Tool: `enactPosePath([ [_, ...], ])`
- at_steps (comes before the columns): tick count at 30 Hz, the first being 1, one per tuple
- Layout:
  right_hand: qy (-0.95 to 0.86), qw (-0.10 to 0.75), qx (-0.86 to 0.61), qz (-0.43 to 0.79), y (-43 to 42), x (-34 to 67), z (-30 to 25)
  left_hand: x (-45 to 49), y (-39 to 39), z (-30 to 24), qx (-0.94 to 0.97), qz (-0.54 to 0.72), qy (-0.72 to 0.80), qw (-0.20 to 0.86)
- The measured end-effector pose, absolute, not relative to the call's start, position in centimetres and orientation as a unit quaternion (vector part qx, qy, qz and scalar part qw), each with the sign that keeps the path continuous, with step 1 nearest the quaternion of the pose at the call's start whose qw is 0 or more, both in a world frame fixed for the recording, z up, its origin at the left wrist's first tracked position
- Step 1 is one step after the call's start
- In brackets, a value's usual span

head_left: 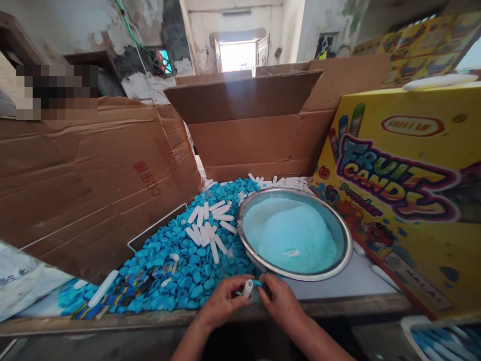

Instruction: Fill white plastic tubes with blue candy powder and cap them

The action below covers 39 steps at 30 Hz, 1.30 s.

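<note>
My left hand (226, 300) pinches a small white plastic tube (247, 288), its round open end facing up. Beside it, my right hand (282, 303) has its thumb and finger closed on a small blue cap (257, 283), which is right by the tube; whether the two touch I cannot tell. Both hands are at the table's front edge. Just beyond them stands a steel bowl (243, 240) of pale blue powder (296, 225), with a small white piece lying in the powder. To the left spreads a pile of blue caps (180, 281) with loose white tubes (205, 233) on top.
Cardboard sheets (93, 185) wall the table at left and back. A yellow candy box (398, 190) stands on the right. Below it, a white bin (409, 328) holds blue and white tubes. Colourful wrappers (131, 288) and a white stick (103, 288) lie at front left.
</note>
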State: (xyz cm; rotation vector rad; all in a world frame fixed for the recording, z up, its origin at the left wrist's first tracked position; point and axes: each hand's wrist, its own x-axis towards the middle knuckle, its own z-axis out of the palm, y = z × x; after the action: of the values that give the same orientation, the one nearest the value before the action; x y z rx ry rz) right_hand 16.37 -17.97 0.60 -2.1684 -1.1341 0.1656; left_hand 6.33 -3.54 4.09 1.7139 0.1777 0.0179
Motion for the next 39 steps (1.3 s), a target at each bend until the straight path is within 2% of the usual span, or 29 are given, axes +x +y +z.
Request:
enactPosePath([
  [5, -0.444, 0.412, -0.796, 0.020, -18.1, 16.0, -0.5, 5.8, -3.6, 2.5, 0.675, 0.000, 0.097, 0.731],
  [9, -0.472, 0.410, -0.781, 0.015, -18.3, 15.9, -0.3, 5.2, -3.4, 1.9, 0.656, 0.000, 0.110, 0.747],
  [16, -0.546, 0.251, -0.797, 0.055, -20.4, 16.6, -1.6, 3.9, -2.1, 2.1, 0.690, 0.041, 0.193, 0.696],
  [23, -0.429, 0.134, -0.889, 0.085, -17.4, 17.4, 0.2, 4.3, -2.4, 2.8, 0.719, 0.063, 0.210, 0.660],
  [27, -0.413, 0.109, -0.902, 0.058, -15.4, 17.3, 0.5, 4.3, -2.5, 3.2, 0.721, 0.069, 0.207, 0.658],
  [31, -0.418, 0.169, -0.890, 0.064, -16.3, 17.1, -0.5, 3.7, -2.2, 3.1, 0.720, 0.086, 0.216, 0.654],
  [37, -0.387, 0.352, -0.842, 0.131, -18.3, 17.2, -1.2, 3.6, -2.3, 2.6, 0.714, 0.079, 0.220, 0.660],
  [39, -0.368, 0.386, -0.832, 0.154, -18.4, 17.2, -1.1, 3.6, -2.4, 2.6, 0.709, 0.075, 0.219, 0.666],
])
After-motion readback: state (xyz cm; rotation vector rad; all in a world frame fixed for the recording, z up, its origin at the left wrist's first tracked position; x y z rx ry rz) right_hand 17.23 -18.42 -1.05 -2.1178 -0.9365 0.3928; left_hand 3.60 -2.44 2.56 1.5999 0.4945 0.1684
